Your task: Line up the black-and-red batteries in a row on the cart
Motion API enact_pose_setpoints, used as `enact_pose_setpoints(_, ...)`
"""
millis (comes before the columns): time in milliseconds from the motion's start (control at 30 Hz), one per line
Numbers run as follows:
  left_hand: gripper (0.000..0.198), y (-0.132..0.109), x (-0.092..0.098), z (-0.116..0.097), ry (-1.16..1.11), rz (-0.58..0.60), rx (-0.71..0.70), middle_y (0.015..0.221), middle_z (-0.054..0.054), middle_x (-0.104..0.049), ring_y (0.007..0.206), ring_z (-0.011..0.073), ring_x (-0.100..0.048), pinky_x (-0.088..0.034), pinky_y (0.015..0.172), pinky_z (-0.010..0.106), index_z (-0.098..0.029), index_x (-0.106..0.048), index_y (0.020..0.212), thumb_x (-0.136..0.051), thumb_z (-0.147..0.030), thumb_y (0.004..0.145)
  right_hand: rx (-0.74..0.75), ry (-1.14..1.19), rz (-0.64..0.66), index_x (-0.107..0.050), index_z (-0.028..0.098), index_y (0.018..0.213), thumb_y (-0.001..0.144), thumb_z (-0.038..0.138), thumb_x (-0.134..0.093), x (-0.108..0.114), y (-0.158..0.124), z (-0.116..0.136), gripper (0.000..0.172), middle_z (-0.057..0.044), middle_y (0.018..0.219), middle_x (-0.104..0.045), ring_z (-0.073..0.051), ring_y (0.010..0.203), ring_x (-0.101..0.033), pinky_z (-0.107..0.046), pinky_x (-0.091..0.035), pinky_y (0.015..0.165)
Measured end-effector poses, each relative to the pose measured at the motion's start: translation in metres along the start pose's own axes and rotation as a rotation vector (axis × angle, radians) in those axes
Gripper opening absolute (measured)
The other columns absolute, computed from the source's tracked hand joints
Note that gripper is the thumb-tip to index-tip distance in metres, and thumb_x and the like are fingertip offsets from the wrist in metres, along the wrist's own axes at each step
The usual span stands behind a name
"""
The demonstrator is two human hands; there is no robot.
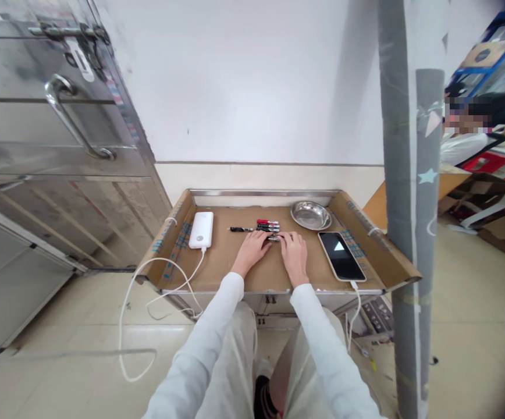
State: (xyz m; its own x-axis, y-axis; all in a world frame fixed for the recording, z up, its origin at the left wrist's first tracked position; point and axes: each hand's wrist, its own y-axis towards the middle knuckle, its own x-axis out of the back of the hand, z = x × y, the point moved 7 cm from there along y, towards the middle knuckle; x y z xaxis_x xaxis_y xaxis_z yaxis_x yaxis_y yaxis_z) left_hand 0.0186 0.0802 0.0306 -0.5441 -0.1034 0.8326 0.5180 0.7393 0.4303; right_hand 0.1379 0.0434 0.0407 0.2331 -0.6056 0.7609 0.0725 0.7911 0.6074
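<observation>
A small group of pens lies in the middle of the cardboard-lined tabletop (217,273). On top is a red pen (267,222), with black pens (267,227) just below it. One more black pen (240,229) reaches out to the left, partly behind my fingers. Between my hands, a short stretch of a dark pen (273,237) shows nearest to me. My left hand (252,251) has its fingers closed around this pen's left part. From the other side, my right hand (294,255) has its fingertips at its right end. My fingers hide most of it.
A white power bank (201,230) with a cable lies left. A round metal dish (310,216) stands back right, above a phone (342,256) plugged into a cable. Raised cardboard sides flank the table. A wrapped pillar (413,203) rises at right; a person sits beyond it.
</observation>
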Motion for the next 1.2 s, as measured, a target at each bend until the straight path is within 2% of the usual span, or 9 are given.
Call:
enact_pose_setpoints(167, 0.023, -0.003, 0.002, 0.002, 0.063, -0.023, 0.037, 0.102, 0.006, -0.059, 0.1, 0.0195, -0.053, -0.039, 0.09, 0.035, -0.02, -0.059, 0.102, -0.042, -0.033, 0.093, -0.06, 0.012, -0.018, -0.063, 0.019, 0.098, 0.097, 0.033, -0.029, 0.002, -0.002, -0.006, 0.037, -0.009, 0.087, -0.062, -0.021, 0.08, -0.05, -0.032, -0.032, 0.076)
enact_pose_setpoints(333, 0.021, -0.005, 0.009, 0.0, 0.066, -0.082, 0.043, 0.101, 0.005, -0.062, 0.096, 0.0188, -0.054, -0.039, 0.088, 0.033, -0.019, -0.056, 0.104, -0.041, -0.03, 0.094, -0.006, 0.089, 0.03, -0.062, 0.018, 0.099, 0.096, 0.031, -0.03, 0.0, -0.002, 0.0, 0.035, -0.01, 0.089, -0.065, -0.022, 0.084, -0.053, -0.033, -0.034, 0.077)
enact_pose_setpoints(400, 0.02, -0.005, 0.012, -0.003, 0.071, -0.089, 0.032, 0.101, 0.005, -0.063, 0.095, 0.0186, -0.055, -0.039, 0.087, 0.033, -0.019, -0.055, 0.103, -0.041, -0.029, 0.094, 0.056, 0.165, 0.076, -0.059, 0.017, 0.107, 0.096, 0.027, -0.031, -0.003, -0.002, 0.007, 0.033, -0.011, 0.096, -0.065, -0.022, 0.088, -0.055, -0.034, -0.037, 0.08)
enact_pose_setpoints(500, 0.018, -0.007, 0.017, 0.0, 0.104, -0.134, 0.084, 0.099, 0.005, -0.063, 0.095, 0.0189, -0.055, -0.039, 0.087, 0.034, -0.019, -0.055, 0.102, -0.041, -0.028, 0.094, 0.191, 0.322, 0.166, -0.039, 0.018, 0.134, 0.093, 0.022, -0.033, -0.007, -0.003, 0.021, 0.042, -0.01, 0.117, -0.061, -0.021, 0.102, -0.055, -0.034, -0.041, 0.088)
enact_pose_setpoints(600, 0.019, -0.012, 0.021, 0.007, 0.185, -0.21, 0.21, 0.098, 0.007, -0.062, 0.094, 0.0208, -0.053, -0.04, 0.086, 0.035, -0.018, -0.054, 0.102, -0.039, -0.027, 0.094, 0.226, 0.37, 0.189, -0.021, 0.019, 0.144, 0.09, 0.02, -0.035, -0.009, -0.002, 0.026, 0.056, -0.01, 0.129, -0.053, -0.021, 0.113, -0.051, -0.036, -0.042, 0.093)
enact_pose_setpoints(767, 0.021, -0.025, 0.02, 0.021, 0.385, -0.24, 0.442, 0.1, 0.013, -0.055, 0.092, 0.0237, -0.051, -0.042, 0.084, 0.038, -0.013, -0.052, 0.103, -0.035, -0.021, 0.094, 0.158, 0.225, 0.138, -0.047, 0.016, 0.125, 0.088, 0.017, -0.035, -0.012, -0.001, 0.019, 0.039, -0.011, 0.115, -0.059, -0.023, 0.105, -0.052, -0.038, -0.042, 0.091)
enact_pose_setpoints(867, 0.023, -0.027, 0.019, 0.025, 0.446, -0.232, 0.496, 0.101, 0.014, -0.052, 0.092, 0.0234, -0.05, -0.042, 0.084, 0.038, -0.01, -0.051, 0.105, -0.032, -0.015, 0.093, 0.127, 0.116, 0.141, -0.053, 0.015, 0.113, 0.088, 0.019, -0.039, -0.016, -0.001, 0.015, 0.028, -0.012, 0.104, -0.059, -0.024, 0.097, -0.051, -0.037, -0.041, 0.086)
enact_pose_setpoints(1100, 0.027, -0.017, 0.017, 0.03, 0.437, -0.236, 0.467, 0.1, 0.016, -0.052, 0.098, 0.0253, -0.049, -0.04, 0.089, 0.043, -0.008, -0.05, 0.104, -0.028, -0.009, 0.091, 0.112, -0.02, 0.166, -0.057, 0.018, 0.094, 0.091, 0.024, -0.04, -0.025, 0.006, 0.01, 0.019, -0.009, 0.092, -0.057, -0.023, 0.09, -0.049, -0.034, -0.036, 0.079)
enact_pose_setpoints(1200, 0.025, -0.009, 0.012, 0.023, 0.357, -0.229, 0.323, 0.099, 0.014, -0.052, 0.095, 0.0242, -0.05, -0.042, 0.086, 0.04, -0.011, -0.051, 0.104, -0.03, -0.01, 0.091, 0.111, -0.031, 0.148, -0.058, 0.018, 0.093, 0.091, 0.023, -0.038, -0.027, 0.012, 0.01, 0.02, -0.009, 0.091, -0.057, -0.022, 0.088, -0.049, -0.034, -0.035, 0.079)
